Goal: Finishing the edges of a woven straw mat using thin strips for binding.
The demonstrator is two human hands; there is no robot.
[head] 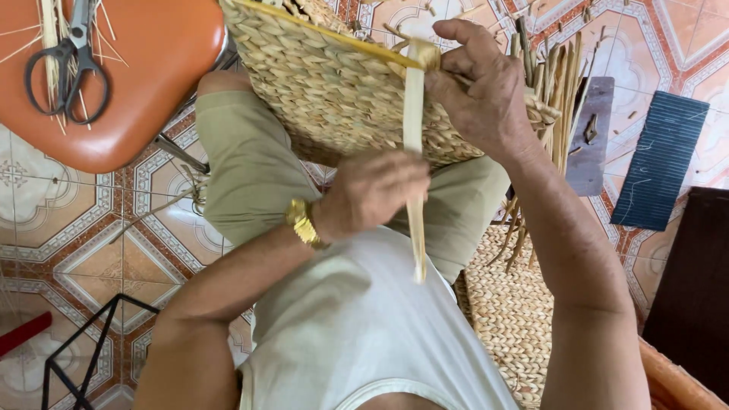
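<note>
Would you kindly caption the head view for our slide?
Left hand pulls a flat straw strip taut while right hand steadies a woven basket.

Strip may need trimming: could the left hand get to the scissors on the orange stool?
Probably yes: the scissors lie uncovered on the stool on that side, but the left hand now grips the strip and must let go.

patterned tile floor, orange stool.

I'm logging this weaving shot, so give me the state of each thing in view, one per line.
Basket: unfinished, tilted on the lap, loose stalks at the right edge.
Strip: looped over the rim, pulled taut downward.
Left hand: closed on the strip.
Right hand: gripping the rim.
Scissors: closed, lying on the orange stool.
</note>
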